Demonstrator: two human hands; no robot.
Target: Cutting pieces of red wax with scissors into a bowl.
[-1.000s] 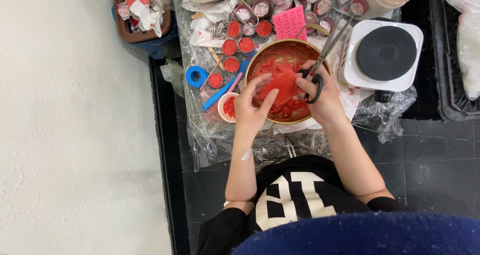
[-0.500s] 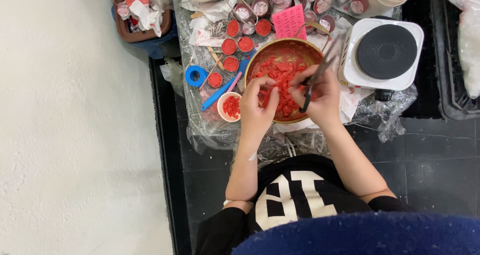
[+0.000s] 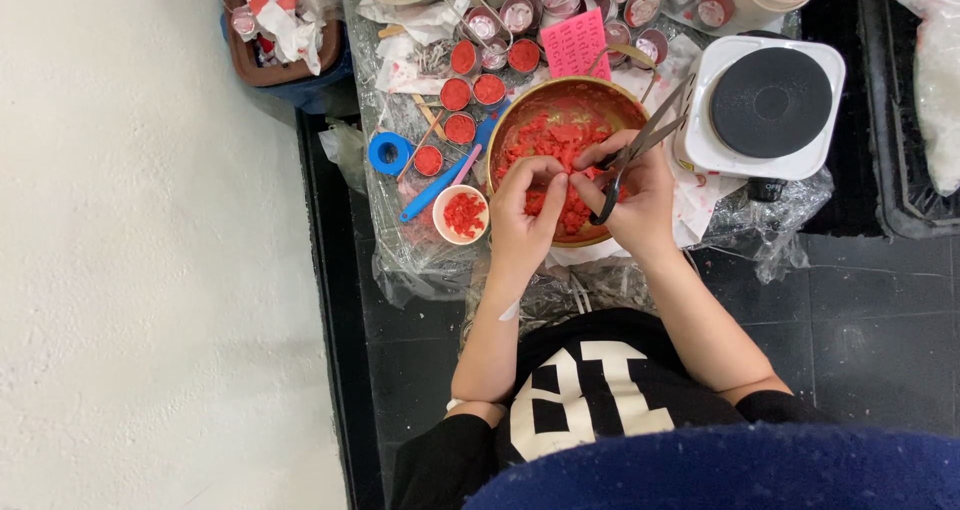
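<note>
Seen from above: left hand (image 3: 522, 220) pinching a red chunk (image 3: 548, 173) between thumb and fingertips over a brass-coloured bowl (image 3: 530, 105), right hand (image 3: 640, 202) closed around the black handles of scissors (image 3: 640, 150), blades narrowly parted and pointing up toward the white hotplate (image 3: 765, 105). Bowl heaped with red wax-like pieces (image 3: 560, 140), standing on a plastic-sheeted tabletop (image 3: 400, 240).

To the left of the bowl, a small white cup (image 3: 461, 214) holding more red bits, a blue spatula (image 3: 440, 185), a blue tape roll (image 3: 390, 153), and rows of small filled red tins (image 3: 470, 95). Pink paper note (image 3: 575, 45) just behind the bowl.

Likely hazards, judged from this layout: blades working close to the left fingertips, so a nick if the chunk slips; cut fragments springing over the rim onto the sheeting; bowl nudged against the hotplate beside it; elbows crowding the cup near the tabletop edge.
</note>
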